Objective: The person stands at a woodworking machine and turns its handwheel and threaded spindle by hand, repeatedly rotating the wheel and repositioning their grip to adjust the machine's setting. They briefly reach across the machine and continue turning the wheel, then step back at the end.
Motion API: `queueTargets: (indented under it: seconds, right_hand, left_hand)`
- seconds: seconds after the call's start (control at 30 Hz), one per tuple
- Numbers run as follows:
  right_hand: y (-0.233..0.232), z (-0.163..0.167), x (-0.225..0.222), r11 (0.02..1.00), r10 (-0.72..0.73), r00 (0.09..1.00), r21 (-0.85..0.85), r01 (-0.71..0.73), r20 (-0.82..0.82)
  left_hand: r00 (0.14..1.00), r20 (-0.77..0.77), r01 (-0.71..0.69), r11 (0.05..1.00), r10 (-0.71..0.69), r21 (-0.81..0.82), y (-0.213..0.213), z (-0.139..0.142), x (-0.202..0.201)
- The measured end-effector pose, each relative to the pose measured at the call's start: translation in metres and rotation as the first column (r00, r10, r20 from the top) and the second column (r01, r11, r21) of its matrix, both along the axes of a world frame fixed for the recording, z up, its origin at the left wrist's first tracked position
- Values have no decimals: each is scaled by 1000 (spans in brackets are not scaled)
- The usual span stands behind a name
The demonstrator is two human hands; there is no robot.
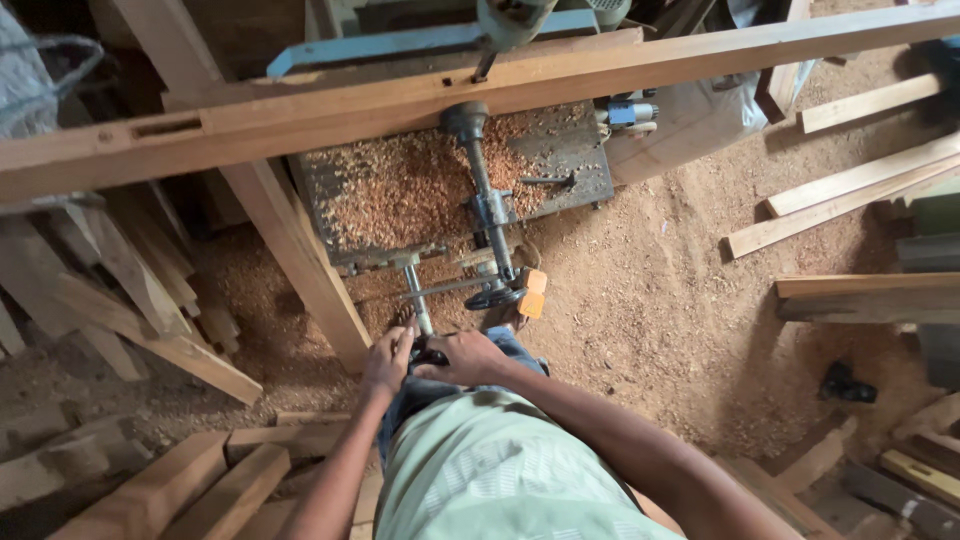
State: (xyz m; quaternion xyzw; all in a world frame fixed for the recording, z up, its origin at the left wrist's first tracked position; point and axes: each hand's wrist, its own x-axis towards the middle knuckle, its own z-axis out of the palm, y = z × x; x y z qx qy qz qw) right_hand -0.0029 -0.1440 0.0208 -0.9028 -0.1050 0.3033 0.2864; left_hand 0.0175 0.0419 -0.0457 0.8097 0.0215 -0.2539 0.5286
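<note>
Sawdust-covered machine table (400,190), left hand (388,358) and right hand (465,357) closed around lever handle (428,354)

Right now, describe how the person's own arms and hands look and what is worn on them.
Both arms are bare from at least the elbow down; no sleeve shows on either. The left hand and right hand wear no gloves, and no ring, watch or bracelet can be made out. The arms are slim, the right forearm running longer through the picture. Between them shows a pale green shirt with faint stripes.

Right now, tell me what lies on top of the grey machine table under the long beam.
Wood shavings cover most of the machine table, and a steel screw shaft crosses it. The long beam hides its far edge.
</note>
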Motion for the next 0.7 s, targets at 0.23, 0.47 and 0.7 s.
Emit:
queueTargets:
  seconds: [0.23,0.47,0.7]
  right_hand:
    - [4,-2,-1,1000,4,999,29,-6,50]
    - [8,6,1,999,11,999,-36,-13,-41]
    - [10,5,1,1000,-9,999,-28,8,-30]
  left_hand:
    - [998,58,8,1000,-7,-21,4,4,-2]
    - [997,60,-38,998,41,-45,9,-1,-6]
    - [999,-52,-5,1000,6,27,10,3,-6]
